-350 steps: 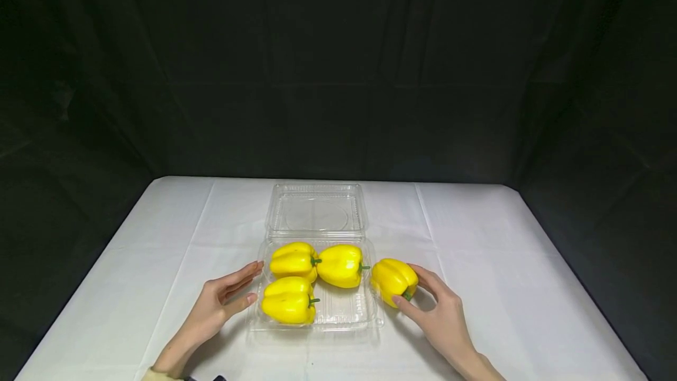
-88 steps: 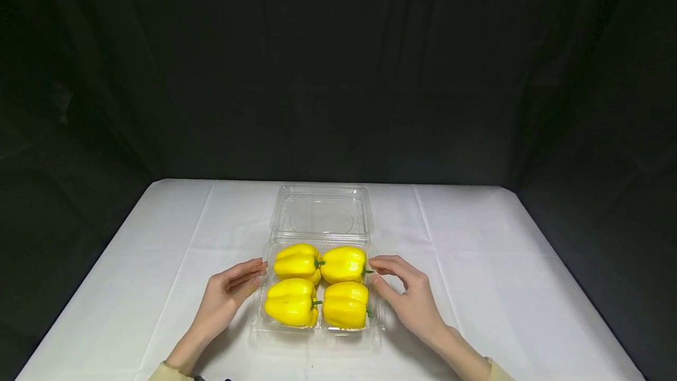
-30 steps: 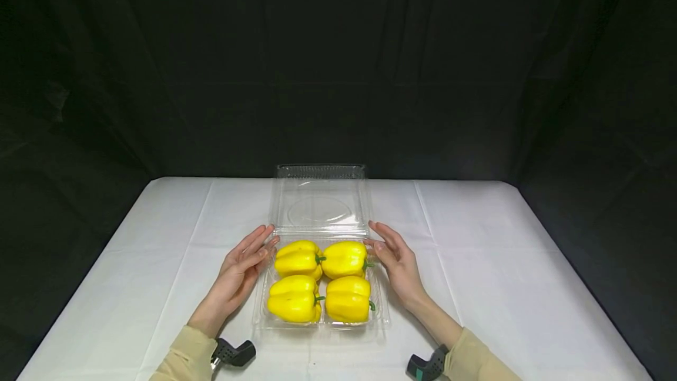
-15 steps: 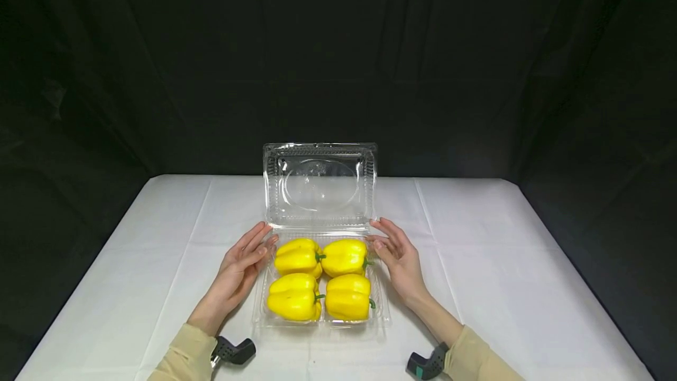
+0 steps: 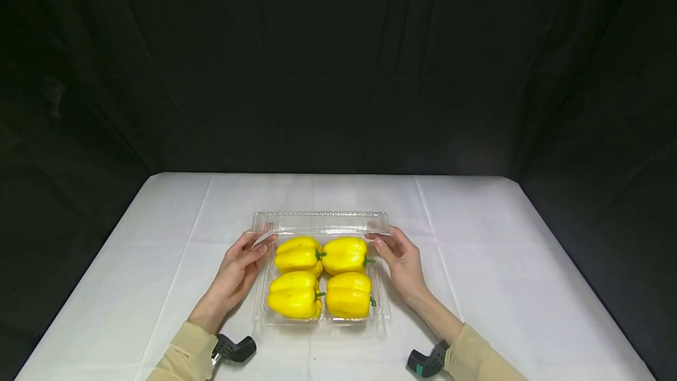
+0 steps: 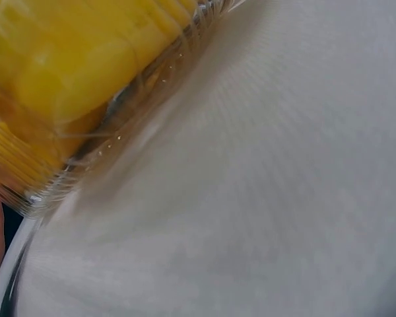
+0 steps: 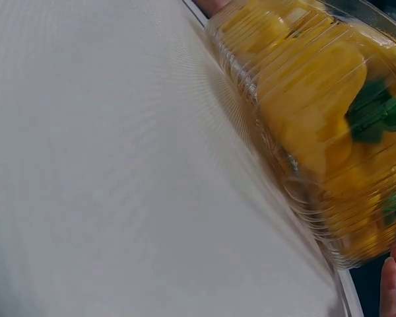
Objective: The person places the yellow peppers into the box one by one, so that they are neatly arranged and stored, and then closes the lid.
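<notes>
Several yellow bell peppers [image 5: 295, 295] with green stems lie in two rows inside a clear plastic clamshell box [image 5: 341, 322]. Its hinged lid [image 5: 319, 222] is raised off the table and stands nearly edge-on at the back, a ribbed strip facing me. My left hand [image 5: 235, 272] holds the lid's left corner near the hinge, thumb in front, with fingers partly seen through the plastic. At the right corner my right hand [image 5: 404, 266] grips likewise, fingers bent behind the lid. In the right wrist view fingertips [image 7: 389, 281] show by the box's ribbed wall.
A white cloth [image 5: 502, 275] covers the table, and dark drapes [image 5: 338, 69] rise behind and at both sides. Black wrist devices [image 5: 235, 348] jut from both beige sleeves [image 5: 185, 354] near the front edge.
Earlier my right hand held a pepper beside the box; it now lies in the front right spot. Both hands moved to the back corners. The lid swung up from lying flat and forward.
</notes>
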`<state>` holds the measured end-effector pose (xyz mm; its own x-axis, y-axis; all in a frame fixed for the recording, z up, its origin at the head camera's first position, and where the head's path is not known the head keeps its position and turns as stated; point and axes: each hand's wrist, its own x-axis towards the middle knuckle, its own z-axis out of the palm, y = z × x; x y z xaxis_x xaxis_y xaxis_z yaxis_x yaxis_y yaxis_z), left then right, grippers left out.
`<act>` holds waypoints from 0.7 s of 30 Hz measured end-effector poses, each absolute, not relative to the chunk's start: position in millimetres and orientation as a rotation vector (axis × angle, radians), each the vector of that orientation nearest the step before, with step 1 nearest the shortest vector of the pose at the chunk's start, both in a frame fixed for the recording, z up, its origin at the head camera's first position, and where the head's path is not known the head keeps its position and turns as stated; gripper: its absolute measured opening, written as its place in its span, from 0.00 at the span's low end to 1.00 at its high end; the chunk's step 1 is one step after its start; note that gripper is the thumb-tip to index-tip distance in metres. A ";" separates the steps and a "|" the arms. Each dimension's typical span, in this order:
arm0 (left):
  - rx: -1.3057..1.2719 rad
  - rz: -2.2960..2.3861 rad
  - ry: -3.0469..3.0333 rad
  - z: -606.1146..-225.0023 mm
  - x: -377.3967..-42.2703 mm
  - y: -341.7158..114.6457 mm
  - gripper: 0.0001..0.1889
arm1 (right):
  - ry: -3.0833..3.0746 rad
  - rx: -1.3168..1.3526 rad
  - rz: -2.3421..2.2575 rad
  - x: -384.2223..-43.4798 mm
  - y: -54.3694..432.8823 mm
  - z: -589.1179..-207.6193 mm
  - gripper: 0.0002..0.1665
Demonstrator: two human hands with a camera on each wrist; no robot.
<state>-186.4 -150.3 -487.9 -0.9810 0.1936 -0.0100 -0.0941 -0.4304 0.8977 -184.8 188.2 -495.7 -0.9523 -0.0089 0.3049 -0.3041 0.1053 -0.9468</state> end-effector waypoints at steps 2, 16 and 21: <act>0.126 2.528 1.602 -489.1 -185.4 -149.8 0.18 | -2.138 0.290 1.940 -184.2 187.8 -495.5 0.20; 0.089 2.445 1.745 -488.9 -138.6 -147.7 0.15 | -2.048 0.327 2.061 -130.6 184.3 -496.0 0.18; 0.181 2.410 1.754 -486.4 -114.8 -147.7 0.23 | -2.132 0.299 2.112 -100.2 185.5 -494.8 0.22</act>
<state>-114.8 -147.7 -486.4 -0.9806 0.1961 0.0061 -0.0545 -0.3021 0.9517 -100.2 185.5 -494.8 -0.9726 -0.0516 0.2268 -0.2273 0.0032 -0.9738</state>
